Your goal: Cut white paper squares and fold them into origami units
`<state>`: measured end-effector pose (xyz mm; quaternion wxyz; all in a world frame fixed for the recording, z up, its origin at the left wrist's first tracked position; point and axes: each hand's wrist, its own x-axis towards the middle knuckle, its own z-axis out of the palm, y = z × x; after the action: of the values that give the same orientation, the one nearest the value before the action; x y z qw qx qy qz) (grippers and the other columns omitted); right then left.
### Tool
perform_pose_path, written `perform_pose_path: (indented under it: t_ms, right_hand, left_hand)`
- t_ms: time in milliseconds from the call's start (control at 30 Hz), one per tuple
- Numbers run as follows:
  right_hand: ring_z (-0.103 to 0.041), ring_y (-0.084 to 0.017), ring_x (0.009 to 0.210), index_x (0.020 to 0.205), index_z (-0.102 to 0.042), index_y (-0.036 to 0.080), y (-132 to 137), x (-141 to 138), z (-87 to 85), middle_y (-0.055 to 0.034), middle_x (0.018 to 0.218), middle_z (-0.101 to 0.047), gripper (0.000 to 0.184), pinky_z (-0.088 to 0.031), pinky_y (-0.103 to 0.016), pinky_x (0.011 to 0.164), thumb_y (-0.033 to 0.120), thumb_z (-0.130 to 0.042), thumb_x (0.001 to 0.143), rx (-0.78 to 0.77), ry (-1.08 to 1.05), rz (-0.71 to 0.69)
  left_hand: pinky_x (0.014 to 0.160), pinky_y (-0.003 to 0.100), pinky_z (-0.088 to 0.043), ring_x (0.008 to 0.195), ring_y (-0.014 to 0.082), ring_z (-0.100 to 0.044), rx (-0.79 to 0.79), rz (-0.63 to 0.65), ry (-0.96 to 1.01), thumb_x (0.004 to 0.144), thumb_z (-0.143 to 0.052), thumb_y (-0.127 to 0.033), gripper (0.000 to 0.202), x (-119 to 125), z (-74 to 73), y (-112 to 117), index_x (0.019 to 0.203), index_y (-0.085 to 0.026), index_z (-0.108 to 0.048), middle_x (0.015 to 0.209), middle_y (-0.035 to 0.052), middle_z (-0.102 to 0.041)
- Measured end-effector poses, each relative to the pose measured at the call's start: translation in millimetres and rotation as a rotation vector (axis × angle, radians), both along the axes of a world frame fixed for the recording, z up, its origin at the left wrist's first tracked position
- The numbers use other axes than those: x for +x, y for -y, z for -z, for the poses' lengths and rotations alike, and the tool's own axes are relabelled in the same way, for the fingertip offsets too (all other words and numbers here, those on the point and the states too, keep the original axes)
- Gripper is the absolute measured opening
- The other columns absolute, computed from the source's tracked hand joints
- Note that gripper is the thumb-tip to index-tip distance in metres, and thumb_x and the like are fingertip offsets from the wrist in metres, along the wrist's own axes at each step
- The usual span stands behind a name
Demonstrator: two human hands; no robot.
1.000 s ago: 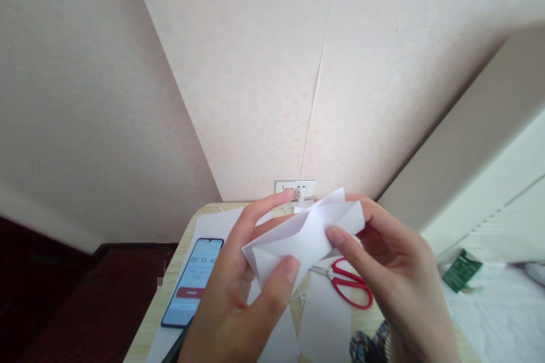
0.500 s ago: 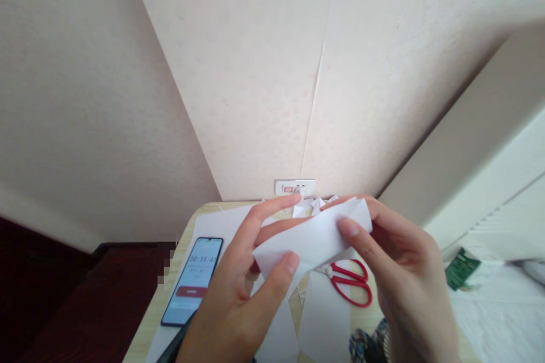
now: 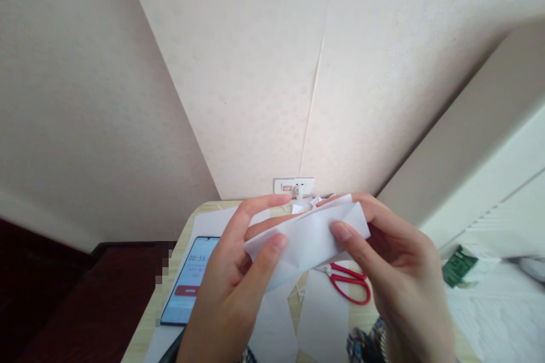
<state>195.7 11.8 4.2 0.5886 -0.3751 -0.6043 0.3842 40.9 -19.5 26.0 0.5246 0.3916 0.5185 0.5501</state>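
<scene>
A folded piece of white paper (image 3: 310,235) is held up above the small table, stretched between both hands. My left hand (image 3: 242,272) grips its left end, thumb on the near face and fingers behind, with the index finger raised over the top edge. At the right end, my right hand (image 3: 392,261) pinches the paper, thumb in front and the other fingers behind. The layers part slightly along the upper edge. Below the paper, red-handled scissors (image 3: 347,282) lie on the table, their blades partly hidden.
Left of my hands a phone (image 3: 191,278) showing a timer lies on white paper. More white sheets (image 3: 323,317) cover the wooden table (image 3: 149,317). Folded paper pieces (image 3: 301,207) sit at the back, under a wall socket (image 3: 293,186). A green packet (image 3: 460,266) lies off to the right.
Both hands have shifted slightly left with the paper. My left thumb has moved up toward the paper's top edge, and the upper layers now stand a little apart. The left hand covers more of the phone.
</scene>
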Motion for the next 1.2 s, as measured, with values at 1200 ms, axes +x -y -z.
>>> perform_pose_path:
  t_ms: [1200]
  right_hand:
    - [-0.062,-0.011,0.066,0.077,-0.068,0.025,-7.2,2.2,2.6,0.0021,0.078,-0.068,0.015,-0.049,-0.017,0.054,0.016,-0.078,0.082,-0.172,-0.275,-0.046]
  left_hand:
    - [0.072,0.025,-0.055,0.087,0.0194,-0.074,0.187,-0.017,-0.303,0.091,-0.062,-0.031,0.021,-9.2,2.4,-6.6,0.092,-0.030,-0.083,0.099,-0.0018,-0.083]
